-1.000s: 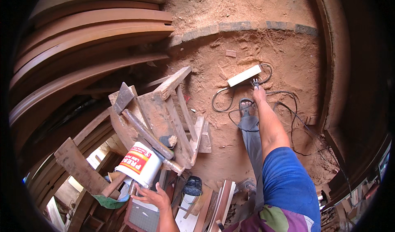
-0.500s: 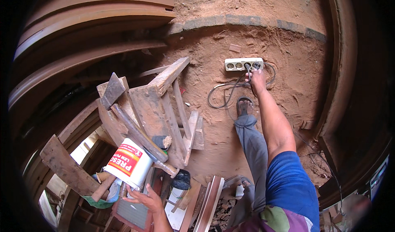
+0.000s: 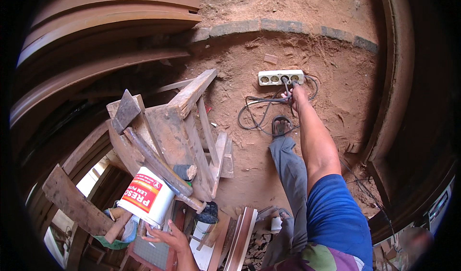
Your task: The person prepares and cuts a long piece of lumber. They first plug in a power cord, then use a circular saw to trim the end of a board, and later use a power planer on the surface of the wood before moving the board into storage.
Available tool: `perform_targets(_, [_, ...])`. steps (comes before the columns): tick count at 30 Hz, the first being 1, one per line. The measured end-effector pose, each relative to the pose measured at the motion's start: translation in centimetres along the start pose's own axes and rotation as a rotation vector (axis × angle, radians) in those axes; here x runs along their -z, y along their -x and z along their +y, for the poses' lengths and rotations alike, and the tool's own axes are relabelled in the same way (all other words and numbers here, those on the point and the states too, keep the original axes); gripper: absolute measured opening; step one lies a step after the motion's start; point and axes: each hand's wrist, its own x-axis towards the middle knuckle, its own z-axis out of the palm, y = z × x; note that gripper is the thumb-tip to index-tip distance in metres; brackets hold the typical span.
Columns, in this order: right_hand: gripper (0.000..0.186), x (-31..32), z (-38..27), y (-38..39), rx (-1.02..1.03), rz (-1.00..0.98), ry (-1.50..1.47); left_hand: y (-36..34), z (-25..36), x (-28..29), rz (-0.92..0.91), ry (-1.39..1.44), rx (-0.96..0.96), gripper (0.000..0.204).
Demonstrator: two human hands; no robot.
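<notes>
At the far end of my outstretched arm, my right hand [image 3: 298, 97] is closed on a black plug [image 3: 294, 83] at the near edge of a white power strip [image 3: 267, 78]. The strip lies on the dusty ground, and the rightmost socket's face shows. Another dark plug [image 3: 284, 79] sits in the socket beside it, its cord running down by my fingers. Black cable [image 3: 249, 126] loops on the ground. My left hand [image 3: 173, 238] is open, fingers spread, just below a tilted white tub [image 3: 158, 201] with a red label. Whether its fingertips touch anything, I cannot tell.
A worn wooden bench [image 3: 168, 132] stands left, with an axe [image 3: 149, 151] lying on it. Curved-looking timber boards [image 3: 110, 21] are stacked at the upper left. Wooden strips [image 3: 242, 240] lie near my legs. My sandalled foot [image 3: 281, 126] is below the strip.
The plug in my right hand has come away from the rightmost socket toward me, baring the socket's face. My left hand stays open near the tub. The whole view has shifted slightly.
</notes>
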Motion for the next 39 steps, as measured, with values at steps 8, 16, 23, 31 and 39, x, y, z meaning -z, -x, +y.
perform_targets(8, [0.03, -1.2, -2.1, -1.8, 0.05, 0.115, 0.206, 1.5, -1.0, -2.1, 0.025, 0.259, 0.142, 0.075])
perform_targets(16, [0.026, -2.4, -2.7, -0.9, -0.023, 0.131, 0.295, 2.0, -2.0, -2.3, -0.006, 0.213, 0.09, 0.081])
perform_targets(23, [0.028, -2.7, -4.3, -1.9, -0.126, -0.029, 0.326, 2.5, -1.9, -2.1, 0.017, 0.212, 0.121, 0.083])
perform_targets(31, [0.026, -1.3, -4.3, -3.8, -0.159, -0.007, 0.299, 2.7, -2.9, -2.8, -0.031, 0.138, 0.114, 0.084])
perform_targets(39, [0.029, -1.7, -3.5, -8.1, -0.119, 0.021, 0.116, 2.3, -2.2, -2.2, -0.019, 0.167, 0.082, 0.087])
